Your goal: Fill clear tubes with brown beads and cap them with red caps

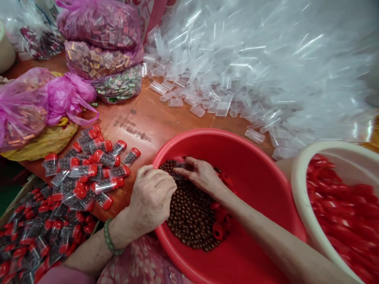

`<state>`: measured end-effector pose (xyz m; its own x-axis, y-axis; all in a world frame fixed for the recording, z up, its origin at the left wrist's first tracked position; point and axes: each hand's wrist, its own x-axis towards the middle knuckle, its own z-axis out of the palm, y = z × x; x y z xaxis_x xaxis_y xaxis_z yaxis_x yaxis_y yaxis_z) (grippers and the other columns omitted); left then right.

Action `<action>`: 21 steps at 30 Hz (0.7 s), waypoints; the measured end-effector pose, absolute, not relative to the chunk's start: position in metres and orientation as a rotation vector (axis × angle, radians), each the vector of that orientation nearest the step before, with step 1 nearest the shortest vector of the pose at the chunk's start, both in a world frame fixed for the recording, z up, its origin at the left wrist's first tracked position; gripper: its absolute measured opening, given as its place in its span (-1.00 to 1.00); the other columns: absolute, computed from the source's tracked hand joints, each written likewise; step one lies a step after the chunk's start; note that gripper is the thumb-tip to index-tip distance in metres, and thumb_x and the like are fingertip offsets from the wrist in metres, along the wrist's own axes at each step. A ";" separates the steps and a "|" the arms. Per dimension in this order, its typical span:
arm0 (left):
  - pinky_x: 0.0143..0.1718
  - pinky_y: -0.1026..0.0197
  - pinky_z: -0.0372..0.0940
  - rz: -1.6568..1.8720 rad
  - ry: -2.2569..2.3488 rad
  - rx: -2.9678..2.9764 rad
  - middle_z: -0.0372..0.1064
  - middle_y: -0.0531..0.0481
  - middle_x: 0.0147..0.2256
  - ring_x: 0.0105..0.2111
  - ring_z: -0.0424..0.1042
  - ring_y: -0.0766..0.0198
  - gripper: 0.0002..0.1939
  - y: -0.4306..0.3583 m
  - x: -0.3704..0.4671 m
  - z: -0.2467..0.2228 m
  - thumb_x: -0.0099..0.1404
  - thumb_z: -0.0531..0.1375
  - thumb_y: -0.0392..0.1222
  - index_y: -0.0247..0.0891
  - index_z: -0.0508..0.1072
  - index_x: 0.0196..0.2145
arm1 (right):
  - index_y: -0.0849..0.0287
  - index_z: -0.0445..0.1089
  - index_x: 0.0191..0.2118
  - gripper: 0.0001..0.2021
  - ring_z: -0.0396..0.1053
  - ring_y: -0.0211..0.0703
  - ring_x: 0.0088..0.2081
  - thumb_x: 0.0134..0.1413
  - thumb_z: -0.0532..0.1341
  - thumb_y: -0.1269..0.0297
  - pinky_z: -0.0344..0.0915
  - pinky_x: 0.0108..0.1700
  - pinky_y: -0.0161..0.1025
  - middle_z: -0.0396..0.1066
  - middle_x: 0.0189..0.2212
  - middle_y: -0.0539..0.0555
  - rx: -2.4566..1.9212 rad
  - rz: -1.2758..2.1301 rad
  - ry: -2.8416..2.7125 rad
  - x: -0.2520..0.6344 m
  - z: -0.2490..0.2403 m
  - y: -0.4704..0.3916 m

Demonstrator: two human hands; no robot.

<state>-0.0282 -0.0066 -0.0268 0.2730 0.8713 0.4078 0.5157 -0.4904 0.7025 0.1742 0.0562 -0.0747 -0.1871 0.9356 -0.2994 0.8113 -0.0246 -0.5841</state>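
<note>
My left hand [154,195], with a green bead bracelet [109,238] at its wrist, is closed at the left rim of the red basin [254,157]. Its fingertips are turned away, so what they hold is hidden. Inside the basin my right hand [203,175] pinches what looks like a small clear plastic tube [178,165], partly hidden and low over the beads. Round brown beads [189,215] lie heaped under both hands. Several red plastic caps [218,230] rest among the beads on the right side of the heap.
Filled clear tubes with red caps [85,169] are piled on the orange table [130,118], more in a box [38,236] below. Empty clear tubes [225,79] form a large heap behind. A cream tub [299,189] of red caps stands right. Pink bags [100,23] are stacked back left.
</note>
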 end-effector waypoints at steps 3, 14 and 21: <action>0.01 0.08 0.13 1.069 1.256 2.126 0.52 0.00 -0.32 -0.21 0.45 0.25 -0.84 -0.006 -0.028 -0.025 0.31 0.06 -0.39 -0.27 0.43 -0.34 | 0.15 0.37 -0.47 -0.65 0.36 -0.12 -0.42 0.02 0.20 -0.06 0.25 -0.34 -0.24 0.44 -0.53 0.03 -1.815 1.216 -1.992 0.168 -0.075 0.033; 0.03 0.07 0.13 1.040 1.259 2.181 0.52 -0.01 -0.29 -0.20 0.46 0.24 -0.85 -0.005 -0.026 -0.028 0.29 0.07 -0.39 -0.29 0.43 -0.34 | 0.20 0.35 -0.60 -0.61 0.13 -0.36 -0.68 -0.21 0.33 -0.07 0.07 -0.60 -0.36 0.27 -0.73 -0.08 -1.701 2.271 -1.474 0.167 -0.069 -0.005; 0.00 0.00 0.24 0.821 1.165 2.308 0.51 -0.11 -0.28 -0.20 0.45 0.15 -0.73 -0.008 -0.033 -0.008 0.42 -0.02 -0.22 -0.33 0.44 -0.32 | 0.19 0.25 -0.65 -0.67 0.00 -0.44 -0.77 -0.23 0.28 0.04 -0.06 -0.71 -0.40 0.16 -0.81 -0.11 -1.511 2.521 -1.069 0.163 -0.070 -0.004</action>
